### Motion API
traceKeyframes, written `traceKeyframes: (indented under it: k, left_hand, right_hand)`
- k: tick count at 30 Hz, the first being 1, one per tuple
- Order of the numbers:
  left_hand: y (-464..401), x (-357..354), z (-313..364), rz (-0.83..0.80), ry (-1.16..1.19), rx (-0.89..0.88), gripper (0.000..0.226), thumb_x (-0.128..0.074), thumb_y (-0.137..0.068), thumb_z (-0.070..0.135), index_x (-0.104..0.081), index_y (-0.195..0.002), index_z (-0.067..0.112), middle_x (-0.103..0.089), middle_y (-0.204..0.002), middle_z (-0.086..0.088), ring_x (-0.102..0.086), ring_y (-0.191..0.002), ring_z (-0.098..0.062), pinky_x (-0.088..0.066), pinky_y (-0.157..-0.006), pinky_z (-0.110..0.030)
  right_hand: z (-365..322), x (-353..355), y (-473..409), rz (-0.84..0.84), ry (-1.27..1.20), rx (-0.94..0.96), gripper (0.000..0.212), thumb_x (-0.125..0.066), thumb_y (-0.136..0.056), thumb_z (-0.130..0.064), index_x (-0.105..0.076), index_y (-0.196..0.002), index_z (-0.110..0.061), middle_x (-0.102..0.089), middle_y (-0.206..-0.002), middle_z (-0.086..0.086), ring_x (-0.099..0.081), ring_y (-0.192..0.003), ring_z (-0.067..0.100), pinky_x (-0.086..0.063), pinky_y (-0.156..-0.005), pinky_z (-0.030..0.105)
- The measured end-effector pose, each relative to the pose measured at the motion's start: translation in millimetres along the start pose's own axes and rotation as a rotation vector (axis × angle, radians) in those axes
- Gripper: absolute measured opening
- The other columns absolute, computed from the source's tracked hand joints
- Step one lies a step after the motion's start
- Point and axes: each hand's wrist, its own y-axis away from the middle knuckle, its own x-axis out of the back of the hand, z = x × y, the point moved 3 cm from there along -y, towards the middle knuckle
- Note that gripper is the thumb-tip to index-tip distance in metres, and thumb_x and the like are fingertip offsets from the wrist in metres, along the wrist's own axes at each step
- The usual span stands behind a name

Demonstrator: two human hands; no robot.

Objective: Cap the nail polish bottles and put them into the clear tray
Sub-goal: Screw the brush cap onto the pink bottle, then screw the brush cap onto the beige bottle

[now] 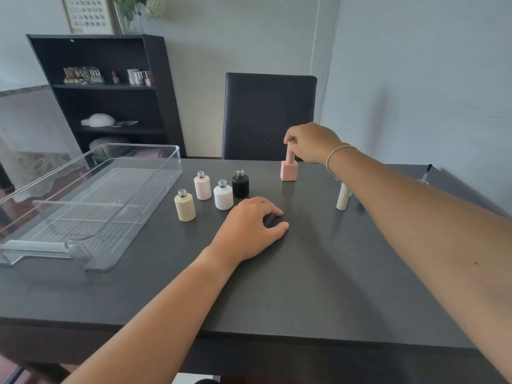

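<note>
On the dark table (pixel 318 286), right fingers (pixel 291 140) pinch the square pink bottle's (pixel 289 170) cap.

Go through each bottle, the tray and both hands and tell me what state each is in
Cream bottle: uncapped, upright.
Pale pink bottle: uncapped, upright.
White bottle: uncapped, upright.
Black bottle: uncapped, upright.
Square pink bottle: cap on, upright.
Clear tray: holds no bottles.
Right hand: gripping the square bottle's cap.
Left hand: resting on the table.
</note>
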Motion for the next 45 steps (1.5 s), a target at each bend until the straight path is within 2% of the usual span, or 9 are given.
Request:
traceKeyframes:
  k: [8,16,20,25,28,30,37,40,45]
  left_hand:
    - [1,1,1,-0.001,-0.009,-0.002,0.028,-0.063,-0.081,0.038,-0.068,-0.103,0.021,-0.062,-0.111,0.007,-0.052,-0.103,-0.007,-0.03,-0.083,-0.012]
    - [0,2,2,0.003,0.001,-0.002,0.028,-0.064,-0.081,0.036,-0.068,-0.103,0.02,-0.063,-0.111,0.006,-0.052,-0.103,-0.008,-0.029,-0.08,-0.009]
    - [0,2,2,-0.003,0.0,-0.003,0.027,-0.064,-0.081,0.035,-0.068,-0.103,0.02,-0.062,-0.111,0.006,-0.052,-0.103,-0.008,-0.03,-0.081,-0.01]
    - [1,3,3,-0.027,-0.001,-0.003,0.027,-0.063,-0.081,0.035,-0.068,-0.103,0.019,-0.062,-0.11,0.005,-0.053,-0.104,-0.01,-0.036,-0.088,-0.017]
    - [2,3,4,-0.032,0.0,-0.009,0.027,-0.063,-0.081,0.034,-0.067,-0.103,0.019,-0.063,-0.109,0.005,-0.054,-0.102,-0.011,-0.039,-0.09,-0.021]
    - [3,3,4,-0.029,0.001,-0.009,0.026,-0.064,-0.081,0.033,-0.068,-0.103,0.019,-0.063,-0.108,0.005,-0.054,-0.101,-0.009,-0.038,-0.088,-0.019]
    - [6,6,8,-0.027,0.036,0.002,0.023,-0.064,-0.082,0.029,-0.067,-0.102,0.019,-0.063,-0.107,0.004,-0.053,-0.097,-0.007,-0.032,-0.079,-0.011]
    - [8,8,9,-0.013,0.05,0.012,0.022,-0.063,-0.083,0.028,-0.067,-0.102,0.02,-0.063,-0.105,0.006,-0.054,-0.096,-0.009,-0.031,-0.076,-0.009]
    - [10,9,8,-0.006,0.062,0.016,0.02,-0.063,-0.083,0.028,-0.067,-0.101,0.02,-0.064,-0.103,0.006,-0.055,-0.094,-0.009,-0.036,-0.08,-0.013]
  right_hand:
    - [2,1,1,-0.002,0.013,-0.002,0.03,-0.039,-0.094,-0.013,-0.057,-0.118,-0.014,-0.06,-0.121,0.011,-0.057,-0.103,0.031,-0.045,-0.084,0.035]
    - [3,5,5,0.029,0.008,0.005,0.033,-0.043,-0.094,-0.013,-0.051,-0.126,-0.018,-0.057,-0.128,0.008,-0.055,-0.109,0.03,-0.045,-0.086,0.034]
    - [-1,31,21,0.229,-0.118,0.01,0.029,-0.045,-0.093,-0.019,-0.055,-0.119,-0.017,-0.062,-0.115,0.006,-0.057,-0.1,0.024,-0.043,-0.08,0.031]
    - [3,64,83,0.581,-0.425,-0.017,0.015,-0.053,-0.087,-0.025,-0.064,-0.095,-0.02,-0.062,-0.085,-0.009,-0.049,-0.063,-0.003,-0.035,-0.061,0.012]
    - [18,58,128,0.675,-0.576,-0.138,0.007,-0.058,-0.083,-0.026,-0.063,-0.083,-0.022,-0.056,-0.072,-0.019,-0.048,-0.059,-0.013,-0.034,-0.057,0.001]
    - [30,41,148,0.631,-0.636,-0.235,0.006,-0.061,-0.082,-0.027,-0.061,-0.081,-0.021,-0.055,-0.071,-0.019,-0.051,-0.064,-0.013,-0.034,-0.057,0.0]
    - [56,-16,159,0.276,-0.609,-0.474,0.027,-0.062,-0.079,-0.043,-0.054,-0.094,-0.022,-0.055,-0.074,-0.012,-0.054,-0.076,0.012,-0.035,-0.06,0.027]
    - [56,-23,150,0.217,-0.562,-0.501,0.039,-0.061,-0.079,-0.045,-0.057,-0.106,-0.017,-0.057,-0.087,-0.007,-0.055,-0.088,0.018,-0.039,-0.07,0.029]
    - [52,-27,144,0.22,-0.522,-0.52,0.026,-0.058,-0.081,-0.038,-0.062,-0.096,-0.017,-0.065,-0.096,-0.001,-0.057,-0.088,0.02,-0.038,-0.069,0.028]
